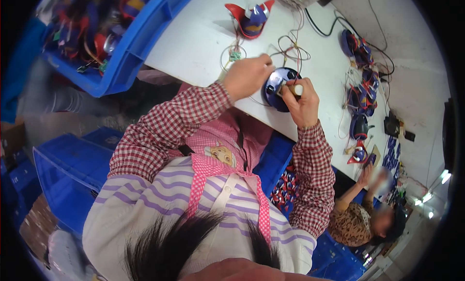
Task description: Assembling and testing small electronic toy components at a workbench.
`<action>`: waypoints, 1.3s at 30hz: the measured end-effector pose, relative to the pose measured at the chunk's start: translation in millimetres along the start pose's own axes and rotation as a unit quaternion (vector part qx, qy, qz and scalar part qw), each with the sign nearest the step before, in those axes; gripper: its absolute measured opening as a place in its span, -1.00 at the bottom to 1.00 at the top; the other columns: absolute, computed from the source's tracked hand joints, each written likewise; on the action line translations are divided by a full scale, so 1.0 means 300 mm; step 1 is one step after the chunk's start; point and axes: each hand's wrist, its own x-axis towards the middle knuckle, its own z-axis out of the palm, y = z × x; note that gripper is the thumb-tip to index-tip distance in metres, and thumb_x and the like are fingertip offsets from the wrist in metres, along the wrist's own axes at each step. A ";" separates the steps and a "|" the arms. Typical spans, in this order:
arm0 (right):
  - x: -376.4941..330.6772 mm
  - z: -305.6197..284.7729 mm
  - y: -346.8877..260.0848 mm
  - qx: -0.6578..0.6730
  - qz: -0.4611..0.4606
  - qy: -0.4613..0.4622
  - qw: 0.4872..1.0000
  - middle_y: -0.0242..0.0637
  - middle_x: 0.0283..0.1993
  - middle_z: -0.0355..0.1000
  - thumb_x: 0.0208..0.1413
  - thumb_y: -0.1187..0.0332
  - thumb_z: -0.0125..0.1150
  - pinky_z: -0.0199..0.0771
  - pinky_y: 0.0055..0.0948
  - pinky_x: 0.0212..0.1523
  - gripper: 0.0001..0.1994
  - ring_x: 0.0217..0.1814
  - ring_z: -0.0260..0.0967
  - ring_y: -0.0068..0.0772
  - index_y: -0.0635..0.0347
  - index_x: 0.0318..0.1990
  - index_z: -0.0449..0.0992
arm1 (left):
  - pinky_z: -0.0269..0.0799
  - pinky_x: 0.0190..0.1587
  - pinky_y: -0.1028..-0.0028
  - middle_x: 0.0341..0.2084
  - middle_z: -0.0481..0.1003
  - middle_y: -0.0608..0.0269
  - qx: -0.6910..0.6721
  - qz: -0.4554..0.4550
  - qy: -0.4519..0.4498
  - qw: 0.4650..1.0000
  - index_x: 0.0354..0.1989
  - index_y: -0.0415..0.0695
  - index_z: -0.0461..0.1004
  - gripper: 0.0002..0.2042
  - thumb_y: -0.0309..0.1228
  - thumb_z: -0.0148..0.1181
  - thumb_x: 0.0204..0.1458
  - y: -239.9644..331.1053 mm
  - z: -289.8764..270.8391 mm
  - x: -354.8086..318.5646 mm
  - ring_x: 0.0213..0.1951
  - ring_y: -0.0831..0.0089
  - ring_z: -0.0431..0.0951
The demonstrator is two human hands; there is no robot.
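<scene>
One right hand [303, 101], fingers pinched round a cream, round-ended piece [298, 90] over a glossy dark-blue round shell [278, 79] on the white tabletop [186, 53]; one left hand [247, 76] beside the shell, fingers curled, contents I cannot tell from here; farther off, one red-winged, blue-purple plastic figure part [253, 26] and one parts-filled blue plastic crate [118, 68].

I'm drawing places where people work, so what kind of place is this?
Probably a factory or assembly workshop: a blue crate heaped with wired parts, purple and red pieces lined up along a white table, and another person farther along it.
</scene>
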 end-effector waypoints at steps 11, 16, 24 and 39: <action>-0.166 -0.029 -0.183 -0.071 -0.078 0.112 0.988 -0.17 -0.18 0.33 -0.11 0.53 0.22 0.31 -0.46 -0.26 -0.69 -0.25 0.24 -0.29 0.29 -0.13 0.41 | 0.32 -0.09 0.36 -0.15 0.32 0.11 0.239 -0.018 0.089 0.967 -0.05 -0.17 0.44 -0.69 -0.51 0.06 -0.01 -0.401 -0.172 0.274 -0.14 0.22 0.29; -0.126 0.165 -0.301 0.030 -0.103 -0.043 0.993 -0.21 -0.28 0.34 -0.06 0.48 0.24 0.36 -0.53 -0.42 -0.74 -0.41 0.31 -0.35 0.30 -0.17 0.45 | 0.31 -0.13 0.41 -0.19 0.35 0.18 0.279 -0.041 0.025 0.959 -0.15 -0.14 0.44 -0.78 -0.46 0.06 0.00 -0.382 -0.173 0.286 -0.21 0.27 0.34; 0.090 0.307 -0.266 0.293 0.108 -0.014 0.950 -0.28 -0.32 0.39 0.07 0.43 0.17 0.34 -0.63 -0.46 -0.80 -0.46 0.30 -0.53 0.32 -0.16 0.44 | 0.34 -0.33 0.51 -0.41 0.40 0.21 -0.067 -0.009 0.192 0.979 -0.29 -0.19 0.41 -0.86 -0.58 0.13 -0.06 -0.231 -0.243 0.001 -0.43 0.38 0.39; 0.150 0.351 -0.275 0.337 0.156 -0.048 0.927 -0.32 -0.43 0.43 0.09 0.42 0.16 0.34 -0.69 -0.50 -0.85 -0.52 0.31 -0.61 0.33 -0.24 0.48 | 0.41 -0.40 0.54 -0.34 0.44 0.26 -0.040 0.157 0.190 0.968 -0.42 -0.22 0.45 -0.84 -0.70 0.17 -0.22 -0.166 -0.250 -0.145 -0.45 0.41 0.46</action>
